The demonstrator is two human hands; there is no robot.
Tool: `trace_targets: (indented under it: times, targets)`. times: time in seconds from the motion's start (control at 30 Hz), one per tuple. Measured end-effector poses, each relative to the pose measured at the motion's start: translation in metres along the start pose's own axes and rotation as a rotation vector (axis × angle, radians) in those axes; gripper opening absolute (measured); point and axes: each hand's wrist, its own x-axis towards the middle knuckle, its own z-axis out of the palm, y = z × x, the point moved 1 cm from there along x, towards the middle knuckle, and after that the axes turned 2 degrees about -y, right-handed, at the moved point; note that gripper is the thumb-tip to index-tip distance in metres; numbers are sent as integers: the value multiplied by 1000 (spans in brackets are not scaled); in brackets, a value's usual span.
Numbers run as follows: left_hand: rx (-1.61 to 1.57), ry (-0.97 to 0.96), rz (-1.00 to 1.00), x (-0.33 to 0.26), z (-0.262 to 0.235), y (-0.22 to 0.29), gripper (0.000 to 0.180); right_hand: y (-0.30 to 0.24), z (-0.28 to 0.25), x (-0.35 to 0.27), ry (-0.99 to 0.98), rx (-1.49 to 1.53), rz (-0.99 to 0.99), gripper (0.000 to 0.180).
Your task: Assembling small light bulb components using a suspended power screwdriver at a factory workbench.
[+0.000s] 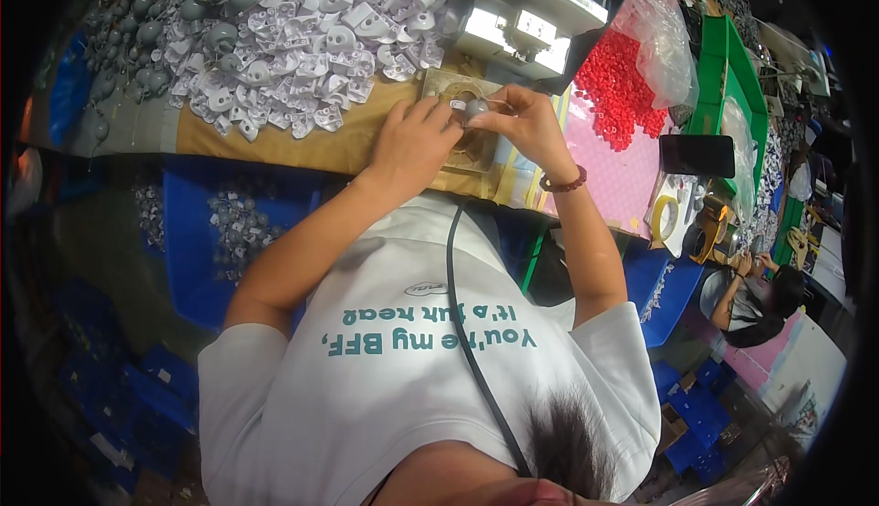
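Observation:
Between the thumb and fingers of my right hand (529, 126) is a small grey rounded plastic piece (475, 109). This hand is closed on it, above a flat fixture plate (476, 160) with a rounded recess. A small white plastic part (458, 104) shows just left of the grey piece; I cannot tell whether the two are joined. My left hand (412, 144) rests on the left side of the plate, palm down, its fingers apart and slightly bent. Its fingertips come close to the white part, but no held thing shows in them.
Heaped white plastic parts (320, 34) and grey round pieces (146, 30) cover the table's left. A white machine (526, 25) stands behind the plate. At right lie red pieces (623, 80), a phone (697, 155), tape (665, 218) and a green tray (735, 94). Blue bins (192, 259) sit below.

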Motion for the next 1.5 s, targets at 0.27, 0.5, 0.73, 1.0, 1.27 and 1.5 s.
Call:
trace_targets:
  times: [0.27,0.5,0.73,1.0,1.27,1.5]
  targets:
    - [-60,61,1,2,0,-2,28,-10,17,7,180,-534,-158,42]
    - [-157,164,-200,21,-3,4,34,-1,30,3,296,-455,-192,46]
    - [-87,122,-191,26,8,0,26,2,-24,15,901,-336,-579,41]
    - [-117,182,-156,25,9,-1,26,33,-89,54,806,190,-89,37]
    - [-161,174,-164,24,8,-5,36,-105,-65,20,737,361,-802,55]
    - [-141,137,-198,26,9,-3,28,-102,-59,69,602,308,-753,18]
